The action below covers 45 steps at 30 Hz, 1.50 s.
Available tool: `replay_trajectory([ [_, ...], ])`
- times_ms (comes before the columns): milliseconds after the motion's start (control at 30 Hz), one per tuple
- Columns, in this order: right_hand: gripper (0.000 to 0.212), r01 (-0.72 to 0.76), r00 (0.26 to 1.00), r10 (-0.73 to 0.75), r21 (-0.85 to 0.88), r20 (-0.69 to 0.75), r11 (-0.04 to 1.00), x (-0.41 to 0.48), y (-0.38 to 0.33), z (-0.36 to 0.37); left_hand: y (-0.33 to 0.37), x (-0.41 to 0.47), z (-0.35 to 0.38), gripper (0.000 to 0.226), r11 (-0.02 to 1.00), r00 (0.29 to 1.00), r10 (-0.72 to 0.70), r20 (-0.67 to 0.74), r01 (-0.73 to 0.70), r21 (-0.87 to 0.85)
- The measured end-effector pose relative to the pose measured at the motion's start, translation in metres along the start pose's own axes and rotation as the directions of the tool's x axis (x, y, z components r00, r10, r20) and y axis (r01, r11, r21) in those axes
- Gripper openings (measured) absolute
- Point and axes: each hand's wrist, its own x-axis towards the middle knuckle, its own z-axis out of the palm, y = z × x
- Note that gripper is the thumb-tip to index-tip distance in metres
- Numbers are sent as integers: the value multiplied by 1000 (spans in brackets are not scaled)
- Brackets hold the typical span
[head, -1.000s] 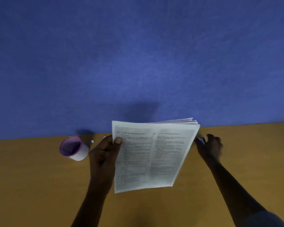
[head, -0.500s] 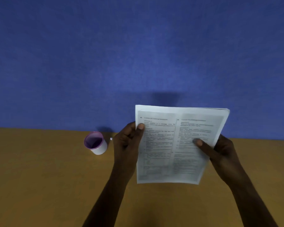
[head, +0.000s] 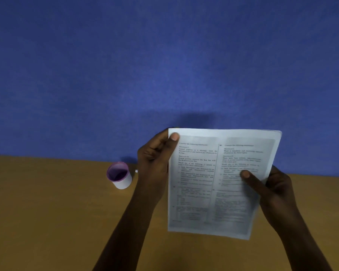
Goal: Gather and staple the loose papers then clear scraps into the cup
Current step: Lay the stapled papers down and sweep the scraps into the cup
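1. The right hand, off the papers a second ago, now pinches their right edge, thumb on top
2. The left hand grips the top-left corner
3. Sheets look gathered; stapling likely next; cup sits just left of the left fingers

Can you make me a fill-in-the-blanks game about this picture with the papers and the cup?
1. The papers are held up by ____ hands.
2. The left hand has its ____ pressed on the top left corner of the page.
3. The cup stands on the table to the ____ of the papers.
4. The inside of the cup looks ____.

Missing words: two; thumb; left; purple
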Motion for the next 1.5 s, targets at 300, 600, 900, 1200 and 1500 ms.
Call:
replay_trajectory([
  [300,33,46,996,-45,10,-81,999,-10,0,7,3,-17,-2,12,991,997,-81,-6,80,-109],
  [600,53,337,858,-488,-543,-158,769,-54,-15,78,0,-39,9,4,965,984,-126,-123,93,-246],
  [900,56,292,917,-350,-277,-191,916,-77,-44,140,1,-71,42,16,989,993,9,-114,-26,-147],
  [1200,29,203,932,-178,48,-317,978,-63,-51,121,0,-81,45,51,969,999,-16,-37,6,-248],
  [1500,17,152,958,-93,206,-271,967,-44,-62,64,-10,-21,-22,76,966,974,179,-140,-147,215],
])
